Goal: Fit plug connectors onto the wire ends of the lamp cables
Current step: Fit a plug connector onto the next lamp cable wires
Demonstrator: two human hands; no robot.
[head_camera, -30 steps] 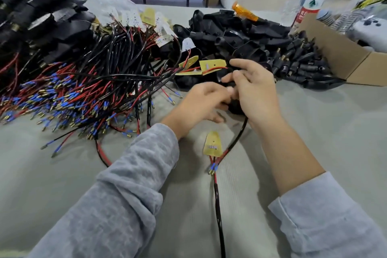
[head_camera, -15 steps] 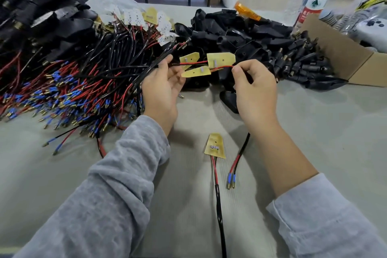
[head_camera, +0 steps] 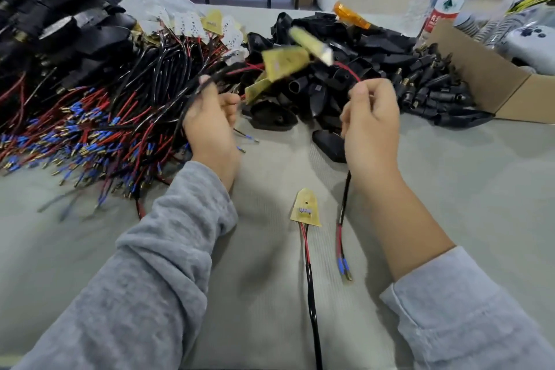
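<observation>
Two clenched grips: left hand (head_camera: 211, 126) around black cables (head_camera: 192, 96), right hand (head_camera: 371, 123) pinching red wire (head_camera: 348, 70).

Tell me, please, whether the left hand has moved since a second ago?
Yes. The left hand has left the right hand and gone leftward, toward the pile of red and black cables, where it now grips a black cable.

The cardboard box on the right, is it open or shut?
Open: the cardboard box has its flap folded out toward the black plug connectors, its inside exposed.
</observation>
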